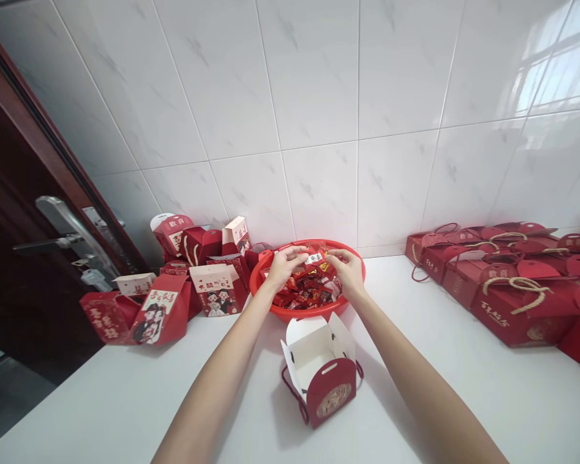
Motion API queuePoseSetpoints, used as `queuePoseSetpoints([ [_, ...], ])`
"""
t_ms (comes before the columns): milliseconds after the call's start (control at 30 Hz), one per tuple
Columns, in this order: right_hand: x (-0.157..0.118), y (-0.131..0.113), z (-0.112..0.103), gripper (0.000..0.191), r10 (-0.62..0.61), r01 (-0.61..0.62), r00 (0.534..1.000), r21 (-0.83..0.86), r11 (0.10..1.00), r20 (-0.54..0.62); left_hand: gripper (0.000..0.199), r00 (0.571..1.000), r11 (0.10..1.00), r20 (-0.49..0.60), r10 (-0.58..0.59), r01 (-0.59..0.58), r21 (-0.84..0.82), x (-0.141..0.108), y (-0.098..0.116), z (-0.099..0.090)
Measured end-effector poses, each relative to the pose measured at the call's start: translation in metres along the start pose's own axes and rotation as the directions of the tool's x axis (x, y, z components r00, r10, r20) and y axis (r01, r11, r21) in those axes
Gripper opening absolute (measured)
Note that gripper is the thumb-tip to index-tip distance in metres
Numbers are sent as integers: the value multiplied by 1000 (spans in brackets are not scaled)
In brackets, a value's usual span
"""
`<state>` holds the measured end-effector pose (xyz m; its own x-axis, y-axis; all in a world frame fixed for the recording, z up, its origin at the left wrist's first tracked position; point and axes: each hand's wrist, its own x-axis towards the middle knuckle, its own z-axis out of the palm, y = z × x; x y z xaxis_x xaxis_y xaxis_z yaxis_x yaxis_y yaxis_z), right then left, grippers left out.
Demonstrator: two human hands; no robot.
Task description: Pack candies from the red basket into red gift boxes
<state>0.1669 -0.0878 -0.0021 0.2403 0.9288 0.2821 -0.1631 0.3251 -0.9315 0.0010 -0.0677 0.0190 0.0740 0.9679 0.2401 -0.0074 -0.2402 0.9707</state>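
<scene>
A red plastic basket (pixel 290 314) holds many red wrapped candies (pixel 305 291) near the wall. Over it, my left hand (pixel 285 265) pinches the left side of a small red packet (pixel 314 259) with a white label. My right hand (pixel 347 269) grips the same packet from the right, fingers closed at its edge. Between my forearms, in front of the basket, stands an open dark red box (pixel 332 393) with a white interior, its flaps up and dark red cords at its sides. No candy shows in the part of the box interior that is visible.
Several red and cream boxes (pixel 216 293) with printed couples stand at the left by the wall. Rows of red boxes with rope handles (pixel 517 306) fill the right side of the white table (pixel 396 419). A dark door with a metal handle (pixel 72 225) is at the far left.
</scene>
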Motion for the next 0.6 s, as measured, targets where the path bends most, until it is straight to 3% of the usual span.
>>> queuePoseSetpoints([
  [200, -2, 2, 0, 21, -9, 12, 999, -62, 998, 52, 47, 997, 993, 75, 37, -44, 108, 0, -3, 0],
  [300, 0, 5, 0, 18, -28, 28, 1000, -72, 997, 2, 39, 997, 988, 64, 35, -44, 150, 5, -8, -3],
  [400, 2, 7, 0, 16, -64, 57, 994, -76, 996, -93, 25, 992, 932, 88, -87, 50, 359, 10, -16, -7],
  [500, 4, 9, -1, 13, -69, 62, 990, -58, 996, -126, 6, 957, 817, 172, -235, 98, 569, 7, -24, -10],
  [600, 4, 10, 0, 12, -61, 57, 991, -40, 998, -117, 20, 926, 770, 250, -281, 62, 635, -3, -27, -7],
])
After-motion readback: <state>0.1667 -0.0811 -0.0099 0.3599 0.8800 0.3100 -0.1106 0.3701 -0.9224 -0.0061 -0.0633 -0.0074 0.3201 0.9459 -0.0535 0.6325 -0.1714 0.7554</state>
